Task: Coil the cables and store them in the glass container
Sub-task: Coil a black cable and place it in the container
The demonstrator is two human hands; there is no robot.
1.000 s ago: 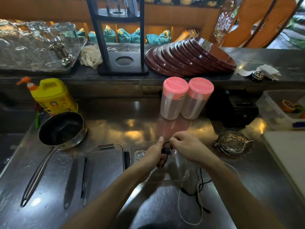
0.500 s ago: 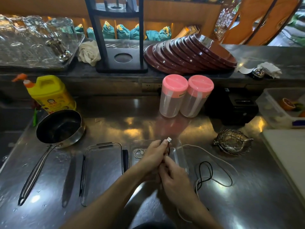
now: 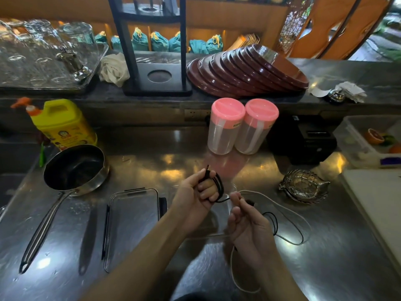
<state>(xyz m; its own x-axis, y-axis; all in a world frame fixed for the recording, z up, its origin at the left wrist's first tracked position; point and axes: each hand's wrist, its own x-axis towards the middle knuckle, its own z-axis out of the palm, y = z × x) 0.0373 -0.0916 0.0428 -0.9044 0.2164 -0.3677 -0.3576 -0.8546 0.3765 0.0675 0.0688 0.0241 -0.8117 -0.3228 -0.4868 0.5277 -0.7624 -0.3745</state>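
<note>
Polished steel forms the desk (image 3: 134,168), backed by a raised ledge carrying a fanned stack of dark red round trays (image 3: 245,72) and a tray of upturned clear glasses (image 3: 43,55). Above the desk's near middle, the person's left hand (image 3: 196,195) curls its fingers inside several loops of a thin black cable (image 3: 219,186), with the thumb pinning the plug end at the top. The right hand (image 3: 247,222) pinches the same black cable just beside the coil, its loose tail trailing onto the desk to the right. A thin white cable (image 3: 280,208) lies looped on the desk around the right hand. The clear rectangular glass container (image 3: 225,210) sits directly beneath both hands, its clear lid with black clips (image 3: 134,222) just beside it on the left. Two pink-lidded plastic jars (image 3: 242,127) stand behind.
</note>
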